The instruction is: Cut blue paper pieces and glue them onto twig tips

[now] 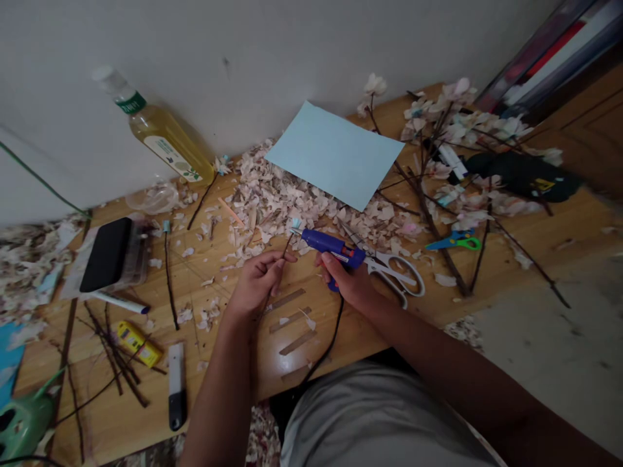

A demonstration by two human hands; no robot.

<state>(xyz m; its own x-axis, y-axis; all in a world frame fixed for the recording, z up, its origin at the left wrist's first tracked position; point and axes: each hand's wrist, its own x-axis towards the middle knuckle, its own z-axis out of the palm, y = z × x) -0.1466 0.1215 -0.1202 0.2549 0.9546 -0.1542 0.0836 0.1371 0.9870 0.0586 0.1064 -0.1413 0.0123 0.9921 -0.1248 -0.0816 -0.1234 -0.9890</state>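
Wooden tabletop (298, 275) — blue glue gun (326, 244); thin dark twig (288, 246), seemingly blue-tipped.

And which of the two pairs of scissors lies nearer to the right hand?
The white-handled scissors, beside the right hand; the blue-and-green scissors lie farther away.

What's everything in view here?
Scraps: countless, pale, across table
Glue gun: one, blue, right hand
Held twig: one, dark, left hand
Sheet: one, pale blue, atop scraps
Bottle: one, yellowish, back left
Phone-like slab: one, black, left
Marker: one, white, left
Small pack: one, yellow, front left
Cutter: one, white and black, front left
Large scissors: one, white, centre right
Small scissors: one, blue and green, right
Blossoming branches: several, brown, right
Loose twigs: several, dark, left
Unclear object: one, green, bottom left
Left hand: one, bare, centre
Right hand: one, bare, centre
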